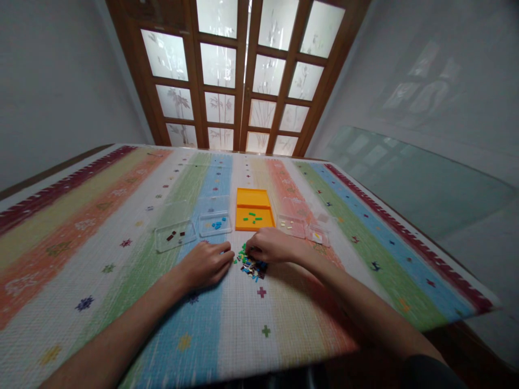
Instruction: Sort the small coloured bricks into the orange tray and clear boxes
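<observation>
A small heap of tiny coloured pieces (250, 266) lies on the striped tablecloth (121, 227) in front of me. My right hand (272, 246) rests on the heap's far right side, fingers curled down into the pieces; what they pinch is hidden. My left hand (207, 263) lies just left of the heap, fingers bent and close together on the cloth. An orange tray (253, 208) holding a few green pieces stands right behind the hands.
Left of the orange tray stand a clear box with blue pieces (214, 222) and a clear box with dark pieces (175, 235). Two clear boxes (304, 228) with pale and yellow pieces stand to its right. A wooden glazed door (243, 75) rises behind the table.
</observation>
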Available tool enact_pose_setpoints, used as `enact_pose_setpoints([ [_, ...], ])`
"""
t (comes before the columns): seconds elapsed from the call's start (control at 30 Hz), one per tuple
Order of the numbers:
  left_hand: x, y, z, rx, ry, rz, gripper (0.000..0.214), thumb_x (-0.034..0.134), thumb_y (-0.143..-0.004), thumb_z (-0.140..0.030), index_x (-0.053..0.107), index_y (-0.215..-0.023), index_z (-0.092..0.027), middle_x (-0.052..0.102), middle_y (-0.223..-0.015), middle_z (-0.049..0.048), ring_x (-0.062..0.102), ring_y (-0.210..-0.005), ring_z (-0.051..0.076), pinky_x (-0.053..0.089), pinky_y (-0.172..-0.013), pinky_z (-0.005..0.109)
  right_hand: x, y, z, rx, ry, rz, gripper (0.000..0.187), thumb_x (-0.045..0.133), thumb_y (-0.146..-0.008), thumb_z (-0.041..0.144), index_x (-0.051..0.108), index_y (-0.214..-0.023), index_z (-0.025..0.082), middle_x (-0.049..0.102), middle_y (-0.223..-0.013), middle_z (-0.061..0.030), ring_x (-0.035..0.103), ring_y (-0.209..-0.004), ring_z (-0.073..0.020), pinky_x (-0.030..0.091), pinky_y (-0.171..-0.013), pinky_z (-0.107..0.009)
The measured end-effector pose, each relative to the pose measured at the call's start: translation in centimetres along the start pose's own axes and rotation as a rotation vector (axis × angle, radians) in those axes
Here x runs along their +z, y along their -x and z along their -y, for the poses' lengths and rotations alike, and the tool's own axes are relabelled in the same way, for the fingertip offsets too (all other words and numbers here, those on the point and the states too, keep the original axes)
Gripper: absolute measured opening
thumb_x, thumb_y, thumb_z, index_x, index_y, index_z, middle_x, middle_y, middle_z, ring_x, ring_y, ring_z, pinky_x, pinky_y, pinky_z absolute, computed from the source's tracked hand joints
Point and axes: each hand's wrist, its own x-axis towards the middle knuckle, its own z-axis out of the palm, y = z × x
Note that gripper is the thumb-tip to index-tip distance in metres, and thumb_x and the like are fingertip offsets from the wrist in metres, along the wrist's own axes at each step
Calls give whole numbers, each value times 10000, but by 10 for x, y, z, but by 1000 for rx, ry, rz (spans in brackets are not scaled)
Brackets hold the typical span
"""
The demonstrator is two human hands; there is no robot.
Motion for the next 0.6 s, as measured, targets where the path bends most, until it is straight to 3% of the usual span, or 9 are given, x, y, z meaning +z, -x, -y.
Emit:
enact_pose_setpoints([
  [0.37, -1, 0, -1, 3, 1, 19, 206, 438, -978, -166, 618, -877, -171, 637, -816, 42, 560, -612, 156, 427, -553, 285, -8, -6, -1, 53, 23, 95, 230, 609, -924, 202, 790, -1067, 204, 788, -982, -84, 686, -859, -197, 371, -638, -264],
  [0.6, 0, 0, 0, 7, 9, 9, 216, 425, -979, -170, 616, -879, -174, 637, -818, 40, 564, -611, 155, 436, -552, 287, -2, -7, -1, 45, 1, 60, 224, 589, -946, 230, 778, -1060, 191, 781, -981, -95, 682, -869, -207, 385, -667, -274],
])
